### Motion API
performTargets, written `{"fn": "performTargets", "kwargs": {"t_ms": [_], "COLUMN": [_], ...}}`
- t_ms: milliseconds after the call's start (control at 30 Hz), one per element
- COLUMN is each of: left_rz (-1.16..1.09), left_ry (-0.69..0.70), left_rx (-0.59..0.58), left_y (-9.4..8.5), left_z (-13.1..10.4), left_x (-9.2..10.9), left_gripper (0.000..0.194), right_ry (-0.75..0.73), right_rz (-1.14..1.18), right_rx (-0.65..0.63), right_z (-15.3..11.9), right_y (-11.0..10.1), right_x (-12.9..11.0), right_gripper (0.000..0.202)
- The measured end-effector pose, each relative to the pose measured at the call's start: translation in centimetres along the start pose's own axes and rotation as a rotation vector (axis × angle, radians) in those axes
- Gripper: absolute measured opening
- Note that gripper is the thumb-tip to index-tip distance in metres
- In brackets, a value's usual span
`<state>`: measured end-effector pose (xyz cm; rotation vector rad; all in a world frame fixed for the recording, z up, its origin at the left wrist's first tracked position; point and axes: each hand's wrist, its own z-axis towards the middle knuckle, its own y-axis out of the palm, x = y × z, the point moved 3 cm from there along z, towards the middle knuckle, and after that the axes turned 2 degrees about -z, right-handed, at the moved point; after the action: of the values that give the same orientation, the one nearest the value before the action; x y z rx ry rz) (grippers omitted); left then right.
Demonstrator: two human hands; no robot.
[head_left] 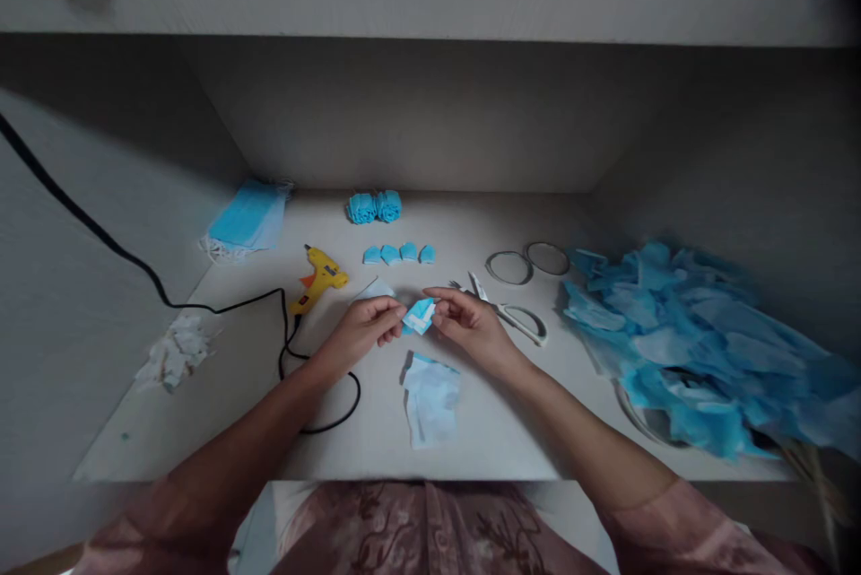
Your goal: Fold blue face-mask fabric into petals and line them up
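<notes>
Between my two hands is a small folded piece of blue and white mask fabric point(420, 316). My left hand point(369, 324) pinches its left edge between thumb and fingers. At its right edge, my right hand point(469, 321) grips it with the thumb and fingertips. On the table below lie cut pale blue fabric pieces point(432, 400). Another pale piece point(377, 289) is partly hidden behind my left hand. Scissors point(525, 319) rest beside my right hand, blades partly covered by it. A yellow glue gun point(319, 277) lies to the left of my left hand.
Several small folded blue petals point(399, 254) sit in a row, with blue rolled bundles point(375, 207) behind. Face masks point(247, 214) are stacked back left, white scraps point(176, 353) front left. Wire rings point(509, 267) lie right of centre; a large blue fabric heap point(700, 333) fills the right. A black cord point(221, 310) crosses the left.
</notes>
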<state>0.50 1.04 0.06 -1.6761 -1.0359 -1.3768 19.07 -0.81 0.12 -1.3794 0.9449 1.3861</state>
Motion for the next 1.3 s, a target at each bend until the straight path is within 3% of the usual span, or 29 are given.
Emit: {"fn": "performTargets", "kwargs": {"t_ms": [167,233,433,667,900,1067,1300], "left_rz": [-0.099,-0.105,-0.111,-0.131,-0.159,-0.147,-0.166], "left_ry": [0.057,0.048,0.065,0.098,0.101,0.101,0.110], "left_rx": [0.091,0.107,0.150,0.223,0.243,0.252,0.291], "left_y": [-0.7,-0.8,-0.7,-1.0,-1.0,-1.2,-1.7], "left_z": [-0.1,-0.1,-0.4,-0.4,-0.4,-0.3,-0.3], "left_x": [0.4,0.6,1.3,1.6,1.6,1.6,1.7], "left_gripper": [0.028,0.026,0.027,0.024,0.021,0.020,0.021], "right_ry": [-0.062,-0.038,0.009,-0.009,0.044,0.050,0.037], "right_rz": [-0.097,-0.187,-0.776,-0.892,-0.964,-1.024,-1.139], "right_rx": [0.181,0.168,0.143,0.208,0.268,0.216,0.215], "right_z": [2.2,3.9,7.1,6.5,7.9,8.2,6.7], "right_y": [-3.7,-5.4,-8.4,-9.0,-8.8,-8.5,-8.0], "right_x": [-0.5,-0.4,0.3,-0.1,0.6,0.7,-0.7], "right_gripper": [0.043,0.047,0.032,0.038,0.011,0.025,0.040]}}
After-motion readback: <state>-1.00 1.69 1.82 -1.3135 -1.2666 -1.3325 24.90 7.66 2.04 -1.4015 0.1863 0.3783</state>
